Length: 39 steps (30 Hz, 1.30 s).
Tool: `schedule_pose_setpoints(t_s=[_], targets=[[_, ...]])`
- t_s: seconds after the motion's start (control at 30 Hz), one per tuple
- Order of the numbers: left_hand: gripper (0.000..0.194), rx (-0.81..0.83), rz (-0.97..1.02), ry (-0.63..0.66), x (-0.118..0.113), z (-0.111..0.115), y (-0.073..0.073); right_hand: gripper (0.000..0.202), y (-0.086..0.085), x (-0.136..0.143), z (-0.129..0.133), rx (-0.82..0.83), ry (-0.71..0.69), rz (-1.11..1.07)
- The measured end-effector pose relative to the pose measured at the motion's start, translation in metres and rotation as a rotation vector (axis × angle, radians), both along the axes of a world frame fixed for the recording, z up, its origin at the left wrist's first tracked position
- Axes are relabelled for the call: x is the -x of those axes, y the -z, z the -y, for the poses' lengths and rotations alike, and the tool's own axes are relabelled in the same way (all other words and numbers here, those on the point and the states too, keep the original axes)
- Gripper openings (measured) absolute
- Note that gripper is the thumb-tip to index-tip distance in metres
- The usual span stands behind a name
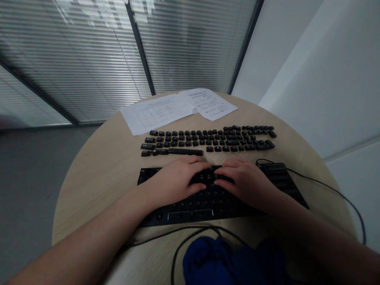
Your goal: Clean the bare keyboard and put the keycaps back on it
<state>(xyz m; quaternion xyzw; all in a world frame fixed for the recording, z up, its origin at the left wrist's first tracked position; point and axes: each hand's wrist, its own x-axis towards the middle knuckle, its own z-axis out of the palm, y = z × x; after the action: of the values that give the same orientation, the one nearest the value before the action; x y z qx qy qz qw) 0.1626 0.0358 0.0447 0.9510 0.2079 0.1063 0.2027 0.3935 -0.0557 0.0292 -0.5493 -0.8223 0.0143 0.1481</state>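
Keyboard (190, 206) is sitting under left hand (178, 178) and right hand (249, 180), 2 thumbs spreading from fingers; keycaps (232, 142) are lying beyond its far edge, tabletop (92, 186) extending leftward.

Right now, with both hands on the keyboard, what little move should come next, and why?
Maybe gently pinch the right hand's thumb and finger together over the keyboard's upper middle. Their tips look slightly apart there, near the left hand's fingertips, and loose keys lie in rows just beyond. It's too dark to tell what's under the fingertips.
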Motion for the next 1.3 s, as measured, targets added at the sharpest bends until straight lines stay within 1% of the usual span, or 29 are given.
schedule_pose_setpoints(t_s=[0.1, 0.2, 0.37, 0.47, 0.6, 0.87, 1.17, 1.3], targets=[[0.052, 0.036, 0.071, 0.028, -0.001, 0.000, 0.002, 0.012, 0.004, -0.002, -0.001, -0.016, -0.011, -0.023], [0.049, 0.080, 0.109, 0.042, 0.000, -0.003, 0.002, 0.011, 0.010, -0.006, -0.003, -0.068, -0.055, -0.062], [0.035, 0.121, 0.126, 0.095, 0.001, -0.006, 0.002, 0.016, 0.019, -0.011, -0.004, -0.157, -0.116, -0.064], [0.029, 0.117, 0.137, 0.120, 0.001, -0.007, 0.004, 0.017, 0.019, -0.010, -0.002, -0.197, -0.131, -0.042], [0.030, 0.116, 0.131, 0.124, 0.001, -0.008, 0.006, 0.017, 0.018, -0.007, 0.000, -0.244, -0.124, -0.019], [0.029, 0.084, 0.113, 0.122, 0.000, -0.006, 0.004, 0.017, 0.020, -0.007, 0.001, -0.311, -0.119, 0.025], [0.029, 0.097, 0.083, 0.103, -0.001, -0.007, 0.005, 0.022, 0.018, -0.005, 0.002, -0.353, -0.126, 0.047], [0.028, 0.096, 0.090, 0.105, -0.002, -0.006, 0.005, 0.021, 0.019, -0.006, 0.002, -0.340, -0.115, 0.062]])
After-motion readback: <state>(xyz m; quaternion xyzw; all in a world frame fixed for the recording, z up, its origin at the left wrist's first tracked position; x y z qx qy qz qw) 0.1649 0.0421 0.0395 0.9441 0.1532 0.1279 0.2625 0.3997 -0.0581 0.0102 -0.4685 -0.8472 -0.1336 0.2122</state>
